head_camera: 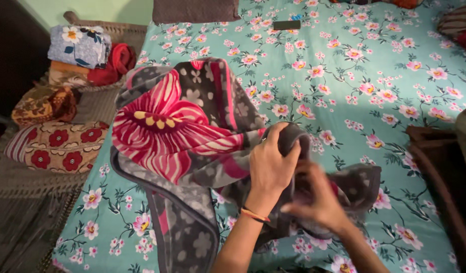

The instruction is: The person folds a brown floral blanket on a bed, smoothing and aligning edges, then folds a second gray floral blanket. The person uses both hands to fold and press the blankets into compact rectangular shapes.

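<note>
A thick grey blanket [177, 126] with a big pink and white flower print lies bunched on a bed covered by a teal floral sheet [374, 65]. My left hand [271, 164] grips a raised fold of the blanket near its right end; an orange band sits on that wrist. My right hand [319, 199], blurred by motion, is closed on the blanket's edge just below and right of the left hand. Part of the blanket hangs toward the bed's near edge.
A wicker chair [116, 30] at the left holds a stack of folded cloths [78, 48] and floral cushions [58, 146]. A dark flat phone-like object [286, 25] lies near the bed's far side. Dark brown cloth [435, 151] lies at the right.
</note>
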